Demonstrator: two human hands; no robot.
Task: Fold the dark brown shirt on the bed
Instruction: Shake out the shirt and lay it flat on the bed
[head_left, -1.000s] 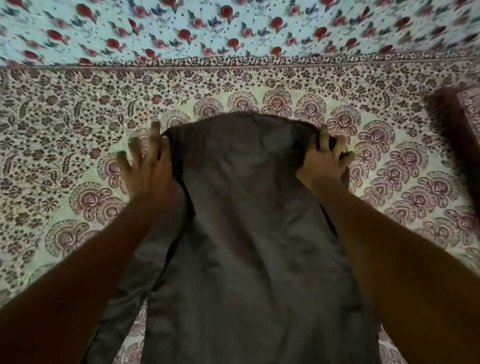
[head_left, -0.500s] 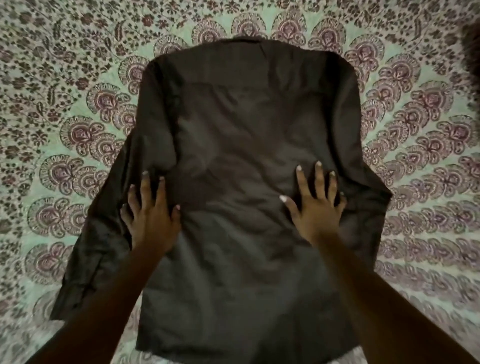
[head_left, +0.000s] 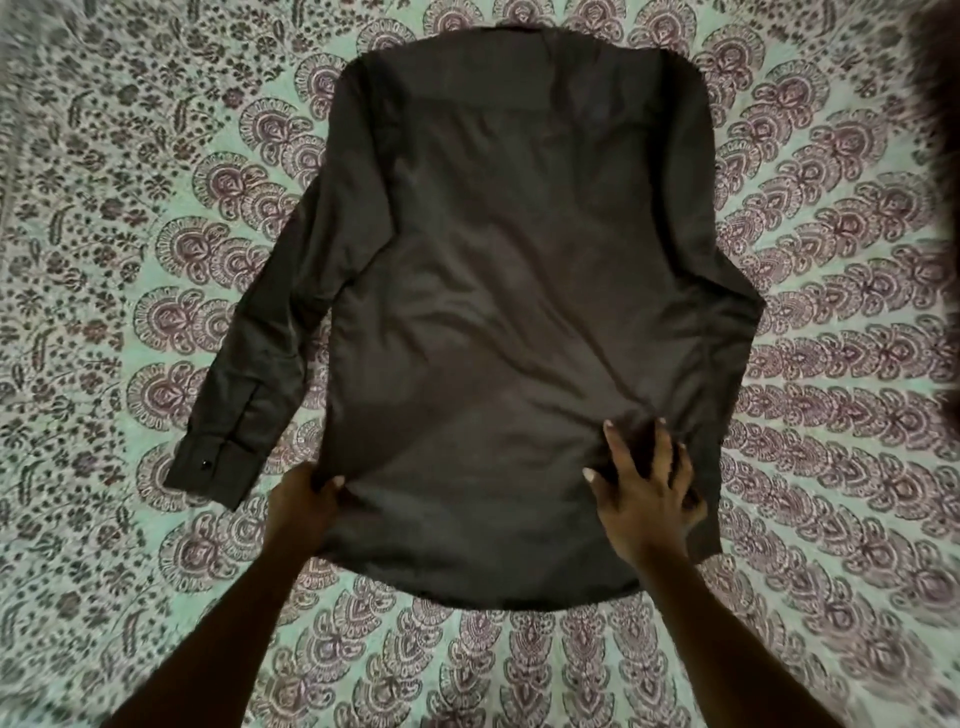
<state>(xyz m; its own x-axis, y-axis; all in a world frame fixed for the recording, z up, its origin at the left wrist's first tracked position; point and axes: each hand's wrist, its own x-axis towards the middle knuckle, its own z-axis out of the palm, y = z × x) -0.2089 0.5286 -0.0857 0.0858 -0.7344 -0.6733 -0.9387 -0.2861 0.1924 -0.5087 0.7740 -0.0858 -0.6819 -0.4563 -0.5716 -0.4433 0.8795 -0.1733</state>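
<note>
Shirt flat on our paisley-sheeted bed; left hand pinches its hem edge, right hand splayed on it.

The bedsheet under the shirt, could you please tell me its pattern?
The bedsheet is pale green with maroon paisley and floral motifs, clearest in the head view.

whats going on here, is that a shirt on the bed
Yes. A person is laying out a dark brown shirt flat on a patterned bedspread, apparently back side up, ready to fold. The left hand pinches the shirt's lower left edge, while the right hand presses flat on the fabric near the lower right, where it is a little bunched. The left sleeve lies stretched out beside the body with its cuff near the hem. No fold has been made yet.
</note>
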